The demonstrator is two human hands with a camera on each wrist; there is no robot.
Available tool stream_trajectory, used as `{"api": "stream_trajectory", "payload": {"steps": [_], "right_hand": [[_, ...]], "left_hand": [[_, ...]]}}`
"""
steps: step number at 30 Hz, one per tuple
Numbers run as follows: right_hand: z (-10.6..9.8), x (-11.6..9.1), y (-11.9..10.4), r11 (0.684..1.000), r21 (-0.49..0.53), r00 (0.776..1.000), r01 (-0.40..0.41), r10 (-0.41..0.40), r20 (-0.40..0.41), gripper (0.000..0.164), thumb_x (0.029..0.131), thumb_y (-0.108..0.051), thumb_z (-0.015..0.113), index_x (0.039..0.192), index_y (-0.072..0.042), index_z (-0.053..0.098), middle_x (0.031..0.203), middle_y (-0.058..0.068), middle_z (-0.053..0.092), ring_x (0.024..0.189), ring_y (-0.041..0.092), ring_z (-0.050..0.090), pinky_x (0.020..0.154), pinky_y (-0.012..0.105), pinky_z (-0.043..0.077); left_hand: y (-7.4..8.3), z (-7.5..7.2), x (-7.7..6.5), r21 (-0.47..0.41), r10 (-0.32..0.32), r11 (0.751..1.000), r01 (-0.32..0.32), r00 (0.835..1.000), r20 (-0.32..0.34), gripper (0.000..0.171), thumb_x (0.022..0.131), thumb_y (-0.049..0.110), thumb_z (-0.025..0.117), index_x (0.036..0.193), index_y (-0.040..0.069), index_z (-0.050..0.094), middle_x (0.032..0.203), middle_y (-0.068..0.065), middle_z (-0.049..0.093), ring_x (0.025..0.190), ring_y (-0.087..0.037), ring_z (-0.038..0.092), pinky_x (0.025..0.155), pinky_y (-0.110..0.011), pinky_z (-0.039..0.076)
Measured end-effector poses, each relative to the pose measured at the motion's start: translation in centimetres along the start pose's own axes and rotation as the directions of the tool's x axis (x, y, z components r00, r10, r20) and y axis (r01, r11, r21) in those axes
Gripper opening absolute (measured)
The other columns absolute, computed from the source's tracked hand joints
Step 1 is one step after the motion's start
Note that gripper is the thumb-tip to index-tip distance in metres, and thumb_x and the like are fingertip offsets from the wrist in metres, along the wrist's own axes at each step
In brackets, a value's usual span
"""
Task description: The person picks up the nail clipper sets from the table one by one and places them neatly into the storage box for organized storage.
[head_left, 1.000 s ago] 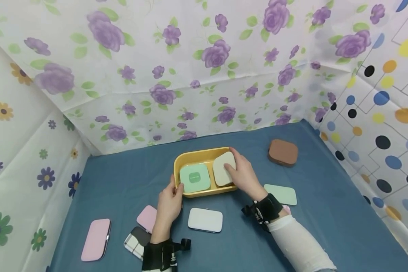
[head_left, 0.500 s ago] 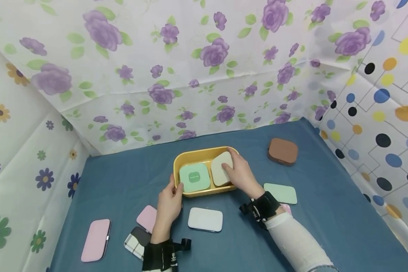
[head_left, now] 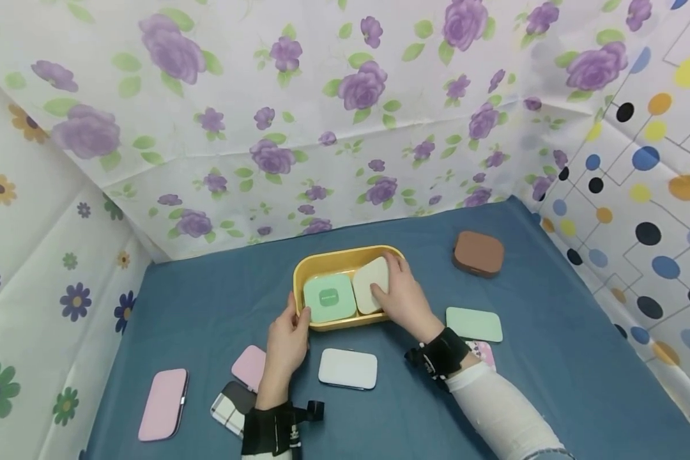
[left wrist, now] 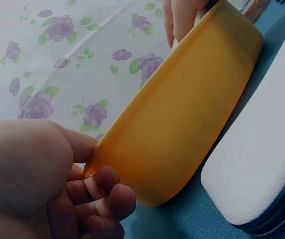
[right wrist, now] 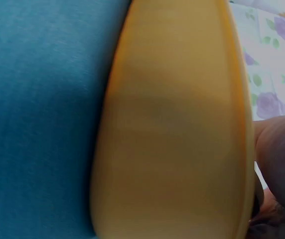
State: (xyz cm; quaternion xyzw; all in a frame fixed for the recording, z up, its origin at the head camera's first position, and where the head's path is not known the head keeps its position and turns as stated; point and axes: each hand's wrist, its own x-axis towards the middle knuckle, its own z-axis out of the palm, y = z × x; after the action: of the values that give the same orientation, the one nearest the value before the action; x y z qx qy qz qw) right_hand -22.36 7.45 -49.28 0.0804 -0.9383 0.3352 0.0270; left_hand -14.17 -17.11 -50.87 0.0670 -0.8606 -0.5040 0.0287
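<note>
A yellow plastic bin stands on the blue cloth. Inside, at its left, lies a mint-green square case with a darker label. My left hand pinches the bin's left front corner; the left wrist view shows its thumb and fingers at the rim. With my right hand I hold a cream case in the bin's right part, slightly tilted, close against the green one. The right wrist view shows mostly the bin's outer wall, which hides most of the cream case.
In front of the bin lies a white case. To the right are a brown case, a flat mint case and a pink patterned one. Left lie pink cases and a black-and-white checked one. Patterned fabric walls surround the cloth.
The right hand has shifted a little left with the cream case, bringing it nearer the green case. The left hand has kept its place on the bin's corner.
</note>
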Motion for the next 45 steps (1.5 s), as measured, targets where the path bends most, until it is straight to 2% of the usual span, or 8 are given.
{"api": "stream_trajectory", "payload": {"steps": [7,11,15,25,33,41,45], "right_hand": [[0.8,-0.4,0.2,0.998,-0.048,0.997,0.048,-0.051,-0.057,0.077,0.093,-0.030,0.070,0.154,-0.004,0.030,0.155,0.017,0.033,0.136,0.033,0.043,0.101,0.053,0.045],[0.9,-0.5,0.1,0.995,-0.072,0.996,0.066,-0.071,-0.061,0.080,0.093,-0.030,0.069,0.155,-0.002,0.028,0.157,0.017,0.032,0.148,0.032,0.023,0.110,0.052,0.036],[1.0,-0.6,0.1,0.993,-0.100,0.996,0.063,-0.069,-0.053,0.082,0.094,-0.030,0.069,0.156,-0.001,0.025,0.158,0.018,0.031,0.152,0.030,0.006,0.115,0.049,0.027],[1.4,-0.7,0.3,0.984,-0.156,0.992,0.087,-0.100,-0.077,0.084,0.093,-0.030,0.071,0.156,0.001,0.025,0.156,0.019,0.032,0.151,0.035,0.006,0.115,0.050,0.028],[1.2,-0.6,0.0,0.982,-0.172,0.995,0.083,-0.092,-0.046,0.084,0.093,-0.030,0.070,0.155,0.004,0.025,0.158,0.021,0.028,0.151,0.035,0.004,0.118,0.048,0.020],[1.2,-0.7,0.1,0.966,-0.233,0.991,0.112,-0.127,-0.051,0.073,0.092,-0.032,0.070,0.145,0.009,0.043,0.153,0.024,0.034,0.150,0.039,0.008,0.119,0.047,0.017],[1.2,-0.7,0.1,0.964,-0.237,0.989,0.121,-0.136,-0.052,0.071,0.092,-0.033,0.070,0.144,0.008,0.045,0.152,0.023,0.037,0.150,0.038,0.011,0.119,0.046,0.017]], "left_hand": [[0.1,0.0,0.1,0.018,0.001,1.000,-0.002,1.000,0.010,0.064,0.106,0.034,0.048,0.158,0.006,0.023,0.060,-0.004,0.053,0.047,-0.020,0.053,0.046,-0.033,0.043],[0.3,0.0,0.0,0.018,0.002,1.000,-0.002,1.000,0.000,0.064,0.106,0.035,0.048,0.158,0.006,0.024,0.061,-0.005,0.053,0.048,-0.021,0.054,0.048,-0.034,0.044],[0.3,0.0,-0.1,0.015,0.001,1.000,-0.001,1.000,0.001,0.065,0.106,0.036,0.048,0.158,0.007,0.024,0.062,-0.004,0.054,0.048,-0.021,0.054,0.048,-0.034,0.044],[0.2,0.1,-0.1,-0.006,-0.001,1.000,0.001,1.000,-0.001,0.064,0.106,0.035,0.049,0.158,0.007,0.024,0.062,-0.005,0.054,0.048,-0.021,0.055,0.048,-0.033,0.045],[0.3,0.1,-0.1,-0.006,-0.002,1.000,0.001,1.000,-0.005,0.064,0.106,0.035,0.049,0.158,0.008,0.025,0.063,-0.005,0.054,0.048,-0.021,0.054,0.047,-0.033,0.044],[0.3,0.1,0.0,-0.009,0.003,1.000,-0.003,1.000,0.000,0.064,0.106,0.033,0.050,0.158,0.007,0.024,0.064,-0.005,0.054,0.048,-0.021,0.055,0.047,-0.033,0.044],[0.3,0.0,0.0,-0.011,-0.006,1.000,0.006,1.000,-0.002,0.064,0.106,0.033,0.050,0.158,0.007,0.024,0.064,-0.005,0.054,0.048,-0.021,0.055,0.047,-0.033,0.044]]}}
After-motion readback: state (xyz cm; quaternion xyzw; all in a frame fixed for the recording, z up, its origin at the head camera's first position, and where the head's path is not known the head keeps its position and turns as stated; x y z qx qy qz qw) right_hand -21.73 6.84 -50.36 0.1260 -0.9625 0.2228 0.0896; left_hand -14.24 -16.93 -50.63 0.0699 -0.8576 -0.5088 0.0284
